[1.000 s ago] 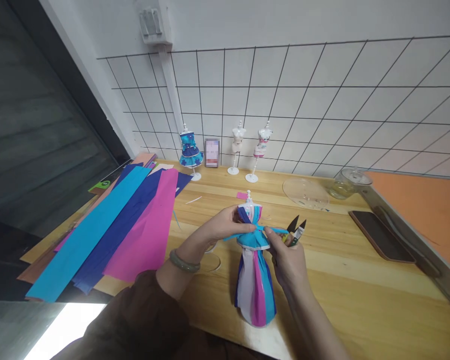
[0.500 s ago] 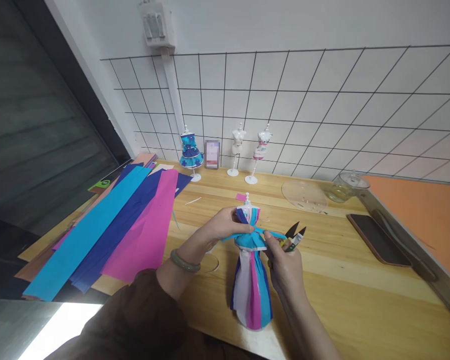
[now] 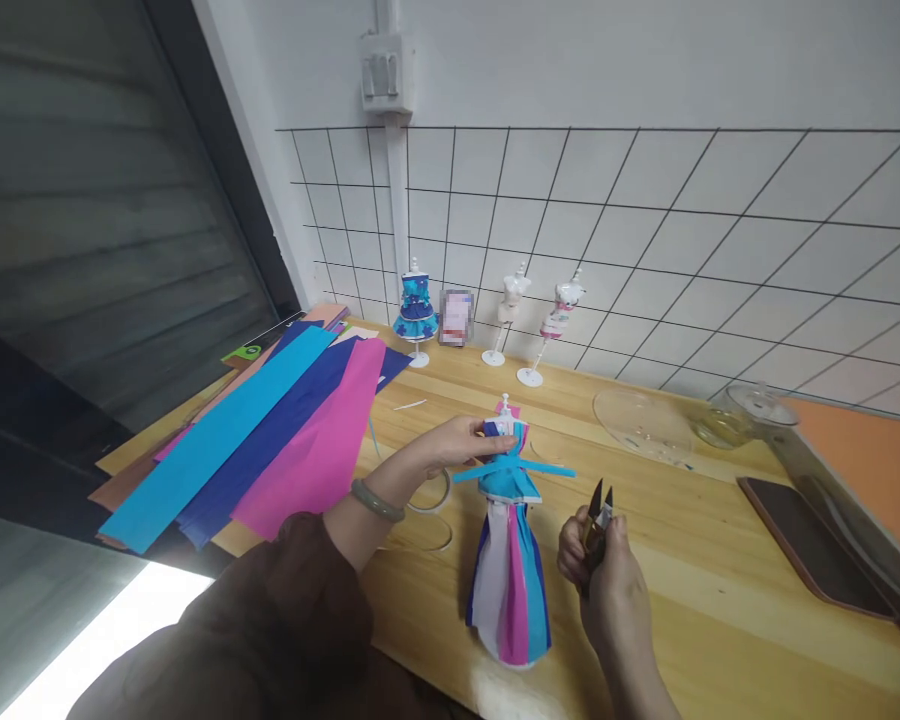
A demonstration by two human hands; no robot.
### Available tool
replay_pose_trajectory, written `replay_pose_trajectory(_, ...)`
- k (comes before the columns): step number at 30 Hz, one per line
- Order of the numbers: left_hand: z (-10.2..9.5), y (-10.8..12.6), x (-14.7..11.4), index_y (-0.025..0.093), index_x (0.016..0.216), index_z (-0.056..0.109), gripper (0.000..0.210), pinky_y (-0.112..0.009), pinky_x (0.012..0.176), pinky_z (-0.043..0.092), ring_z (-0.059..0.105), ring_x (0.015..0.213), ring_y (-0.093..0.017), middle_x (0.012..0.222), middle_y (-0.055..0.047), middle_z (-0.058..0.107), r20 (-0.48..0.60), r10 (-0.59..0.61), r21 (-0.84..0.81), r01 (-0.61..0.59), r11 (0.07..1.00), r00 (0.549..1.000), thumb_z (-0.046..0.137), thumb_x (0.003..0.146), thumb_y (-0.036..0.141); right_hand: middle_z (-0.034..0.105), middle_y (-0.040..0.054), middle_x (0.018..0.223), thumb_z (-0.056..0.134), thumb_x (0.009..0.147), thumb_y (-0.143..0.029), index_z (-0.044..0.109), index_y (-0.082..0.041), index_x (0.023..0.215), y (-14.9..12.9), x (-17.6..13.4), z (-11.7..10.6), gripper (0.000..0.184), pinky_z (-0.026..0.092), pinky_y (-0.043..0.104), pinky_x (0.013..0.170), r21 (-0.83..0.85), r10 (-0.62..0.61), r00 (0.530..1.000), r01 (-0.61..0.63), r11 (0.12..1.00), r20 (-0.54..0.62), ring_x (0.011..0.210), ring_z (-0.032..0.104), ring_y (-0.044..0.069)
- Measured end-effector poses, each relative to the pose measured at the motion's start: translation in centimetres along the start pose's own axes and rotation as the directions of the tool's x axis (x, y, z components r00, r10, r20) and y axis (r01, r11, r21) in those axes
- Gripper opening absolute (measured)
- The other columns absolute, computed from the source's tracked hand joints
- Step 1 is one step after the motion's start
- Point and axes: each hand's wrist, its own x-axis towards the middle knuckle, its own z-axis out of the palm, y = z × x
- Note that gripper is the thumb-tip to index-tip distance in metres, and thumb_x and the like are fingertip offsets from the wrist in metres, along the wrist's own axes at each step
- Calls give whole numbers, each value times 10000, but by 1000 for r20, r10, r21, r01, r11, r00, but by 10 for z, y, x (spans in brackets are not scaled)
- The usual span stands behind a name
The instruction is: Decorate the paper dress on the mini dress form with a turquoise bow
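Note:
A small dress form [image 3: 505,412] stands upright near the table's front, wearing a striped paper dress [image 3: 516,590] in white, pink, light blue and dark blue. Around its waist runs a light blue strip [image 3: 547,468], its two ends sticking out left and right. My left hand [image 3: 461,440] grips the form at the bodice, thumb across the front, with its other fingers partly hidden behind. To the right of the dress, apart from it, my right hand [image 3: 604,570] is closed around thread snips [image 3: 598,515], whose dark blades point up and stand slightly apart.
Long crepe paper sheets [image 3: 225,440] in blue, navy and pink lie at the left. Along the wall stand a blue-dressed form [image 3: 415,310], two more dress forms [image 3: 510,300] and a propped phone [image 3: 457,318]. At right are a clear plate [image 3: 637,420], a glass jar [image 3: 727,425] and a dark phone [image 3: 810,545]. Tape rings [image 3: 442,490] lie near my left wrist.
My right hand has let go of the blue strip and moved right with the snips, now pointing up. My left thumb has shifted up from the waist to the bodice. The view has turned left.

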Motion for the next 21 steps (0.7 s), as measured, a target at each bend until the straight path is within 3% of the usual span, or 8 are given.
replay_pose_trajectory(4, 0, 0, 0, 132, 945, 665, 519, -280, 717, 447, 597, 762, -150, 898, -74, 667, -7, 0, -12, 0, 1000, 1000, 739, 607, 518, 375, -60, 553, 408, 826, -647, 471, -199, 744, -3, -5, 2, 460, 202, 210, 390, -111, -10, 1000, 9, 994, -11, 414, 261, 62)
replay_pose_trajectory(9, 1, 1, 0, 123, 833, 677, 413, -286, 715, 459, 601, 736, -160, 800, -54, 673, 12, 43, -56, -42, 998, 999, 815, 534, 373, 415, -31, 615, 509, 764, -662, 550, -180, 738, -9, -12, 8, 484, 259, 222, 429, -314, 13, 999, 0, 949, 41, 486, 328, 87)
replay_pose_trajectory(15, 2, 0, 2, 107, 807, 666, 392, -296, 706, 469, 595, 694, -143, 779, -48, 663, 47, 31, -134, -24, 991, 998, 830, 500, 287, 547, 23, 700, 552, 723, -672, 632, -177, 825, -7, -14, 9, 512, 360, 237, 504, -344, 37, 999, -36, 938, -4, 629, 492, 147)
replay_pose_trajectory(21, 3, 2, 3, 101, 798, 661, 361, -275, 686, 467, 591, 675, -128, 774, -42, 661, 31, 19, -144, -14, 989, 999, 820, 518, 264, 420, -31, 562, 479, 789, -651, 618, -173, 822, -5, -14, 6, 498, 283, 242, 459, -420, 3, 993, 49, 906, 121, 502, 353, 115)
